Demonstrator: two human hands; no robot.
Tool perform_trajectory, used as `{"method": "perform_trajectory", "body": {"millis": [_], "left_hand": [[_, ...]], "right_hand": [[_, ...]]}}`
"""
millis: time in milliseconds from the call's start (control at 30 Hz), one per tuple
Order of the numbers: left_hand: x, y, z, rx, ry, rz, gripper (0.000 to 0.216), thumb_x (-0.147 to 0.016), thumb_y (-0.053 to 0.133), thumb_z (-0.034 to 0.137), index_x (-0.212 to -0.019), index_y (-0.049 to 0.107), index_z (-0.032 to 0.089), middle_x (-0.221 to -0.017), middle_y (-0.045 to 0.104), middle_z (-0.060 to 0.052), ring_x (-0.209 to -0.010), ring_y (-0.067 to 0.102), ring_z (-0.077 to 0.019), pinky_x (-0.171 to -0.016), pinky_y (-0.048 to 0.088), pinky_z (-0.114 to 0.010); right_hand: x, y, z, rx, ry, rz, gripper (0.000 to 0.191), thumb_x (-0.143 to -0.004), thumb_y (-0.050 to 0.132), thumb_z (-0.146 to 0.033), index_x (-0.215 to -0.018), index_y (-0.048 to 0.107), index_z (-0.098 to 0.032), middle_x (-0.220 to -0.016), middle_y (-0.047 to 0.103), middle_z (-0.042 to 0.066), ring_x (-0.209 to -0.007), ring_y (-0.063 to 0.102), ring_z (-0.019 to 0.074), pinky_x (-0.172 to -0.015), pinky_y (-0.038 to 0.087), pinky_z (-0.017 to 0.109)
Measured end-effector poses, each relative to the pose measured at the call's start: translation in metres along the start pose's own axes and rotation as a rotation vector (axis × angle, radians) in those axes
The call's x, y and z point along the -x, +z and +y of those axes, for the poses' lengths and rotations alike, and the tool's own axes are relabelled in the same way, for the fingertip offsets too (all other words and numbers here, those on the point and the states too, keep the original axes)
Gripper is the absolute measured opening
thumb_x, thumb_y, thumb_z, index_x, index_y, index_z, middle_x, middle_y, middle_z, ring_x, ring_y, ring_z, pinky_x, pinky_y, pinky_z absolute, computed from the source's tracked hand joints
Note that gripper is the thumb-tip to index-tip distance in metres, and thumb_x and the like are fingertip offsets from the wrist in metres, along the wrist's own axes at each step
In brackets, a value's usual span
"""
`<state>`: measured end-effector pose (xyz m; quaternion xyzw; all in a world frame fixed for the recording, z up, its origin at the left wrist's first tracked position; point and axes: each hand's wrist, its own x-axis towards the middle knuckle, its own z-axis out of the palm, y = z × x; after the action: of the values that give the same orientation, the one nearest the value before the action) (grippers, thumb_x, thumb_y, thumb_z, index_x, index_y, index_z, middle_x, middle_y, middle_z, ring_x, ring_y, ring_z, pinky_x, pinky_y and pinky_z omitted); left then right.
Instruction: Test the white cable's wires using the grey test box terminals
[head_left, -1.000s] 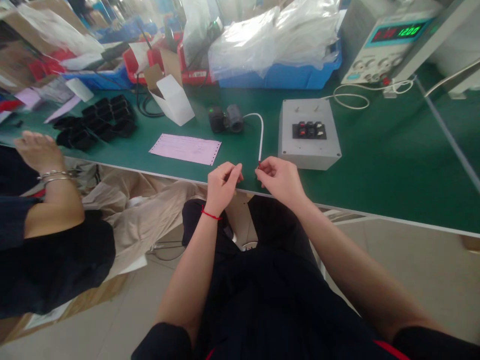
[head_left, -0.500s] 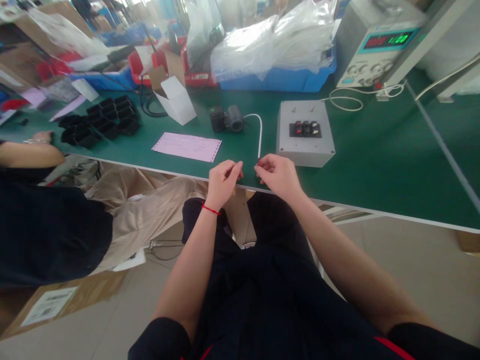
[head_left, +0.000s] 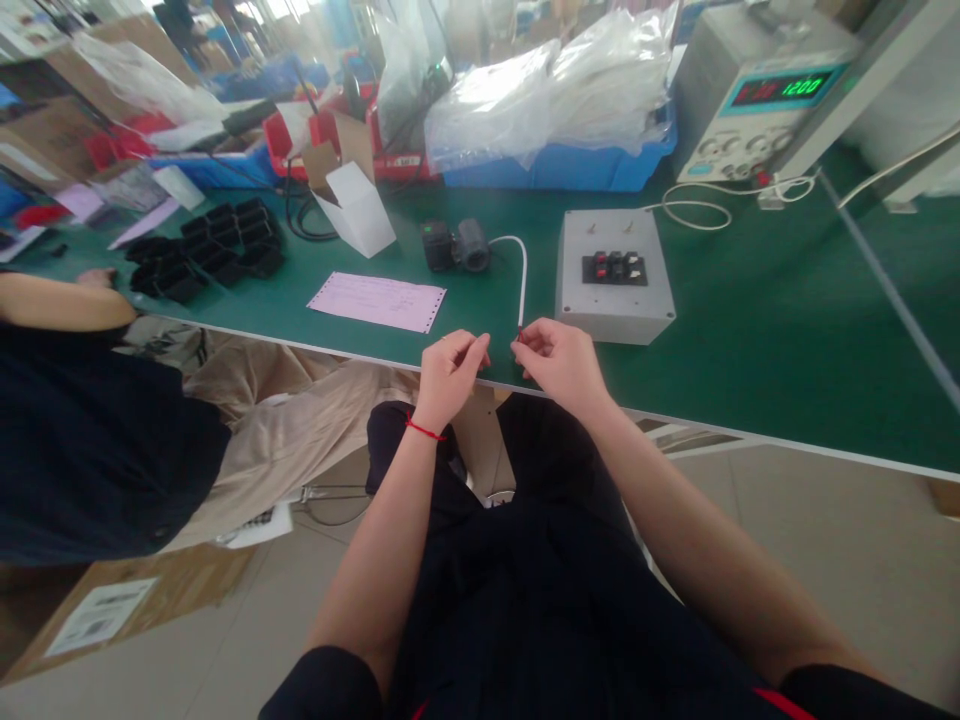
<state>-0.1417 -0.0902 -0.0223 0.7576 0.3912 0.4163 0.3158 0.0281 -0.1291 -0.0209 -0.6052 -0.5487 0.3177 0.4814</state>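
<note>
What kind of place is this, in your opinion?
Most likely a factory bench for assembling or testing electronics: a power supply with lit digits, a grey switch box, blue bins of bagged parts, and the right hand pinching the end of a white cable.

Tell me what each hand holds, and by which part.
The right hand pinches the cable at its free end. The left hand is pinched too; what it holds is too small to tell.
</note>
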Motion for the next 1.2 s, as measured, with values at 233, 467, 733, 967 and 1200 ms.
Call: {"method": "perform_trajectory", "body": {"millis": [233, 467, 733, 967, 1200], "left_hand": [[0.0, -0.001, 0.003, -0.007, 0.011, -0.009, 0.041, -0.099, 0.053, 0.032, -0.061, 0.056, 0.018, -0.062, 0.053, 0.003, -0.063, 0.051, -0.0118, -0.066, 0.036, -0.028], [0.0, -0.002, 0.005, 0.011, -0.014, -0.014, 0.04, -0.1, 0.054, 0.031, -0.062, 0.057, 0.018, -0.063, 0.053, 0.003, -0.063, 0.051, -0.0111, -0.065, 0.036, -0.027], [0.002, -0.005, 0.006, 0.02, -0.052, -0.014, 0.04, -0.1, 0.053, 0.03, -0.062, 0.056, 0.017, -0.063, 0.051, 0.003, -0.064, 0.05, -0.0114, -0.066, 0.036, -0.027], [0.002, -0.007, 0.01, 0.023, -0.099, -0.012, 0.04, -0.1, 0.053, 0.03, -0.061, 0.055, 0.017, -0.063, 0.049, 0.002, -0.065, 0.048, -0.012, -0.065, 0.034, -0.028], [-0.001, -0.006, 0.007, -0.032, -0.135, 0.003, 0.041, -0.099, 0.052, 0.03, -0.061, 0.054, 0.017, -0.064, 0.051, 0.001, -0.066, 0.05, -0.0121, -0.064, 0.035, -0.026]], "right_hand": [[0.001, 0.0, 0.003, -0.005, -0.01, -0.023, 0.011, -0.081, 0.063, -0.028, -0.076, 0.061, -0.019, -0.065, 0.065, 0.0, -0.056, 0.061, 0.0161, -0.056, 0.047, 0.028], [0.002, 0.0, 0.001, -0.045, 0.004, -0.046, 0.024, -0.08, 0.059, -0.043, -0.078, 0.062, -0.02, -0.065, 0.065, 0.001, -0.056, 0.061, 0.018, -0.053, 0.047, 0.03], [0.004, 0.001, -0.006, -0.059, 0.06, -0.083, 0.029, -0.082, 0.059, -0.049, -0.079, 0.062, -0.02, -0.065, 0.062, 0.001, -0.055, 0.06, 0.0178, -0.052, 0.048, 0.029], [0.006, 0.002, -0.001, -0.069, 0.082, -0.144, 0.03, -0.089, 0.057, -0.05, -0.083, 0.063, -0.021, -0.072, 0.063, 0.001, -0.061, 0.059, 0.0176, -0.056, 0.047, 0.029], [0.003, 0.007, 0.003, -0.086, 0.089, -0.154, 0.032, -0.091, 0.057, -0.051, -0.082, 0.063, -0.021, -0.071, 0.062, 0.0, -0.06, 0.056, 0.0166, -0.056, 0.043, 0.027]]}}
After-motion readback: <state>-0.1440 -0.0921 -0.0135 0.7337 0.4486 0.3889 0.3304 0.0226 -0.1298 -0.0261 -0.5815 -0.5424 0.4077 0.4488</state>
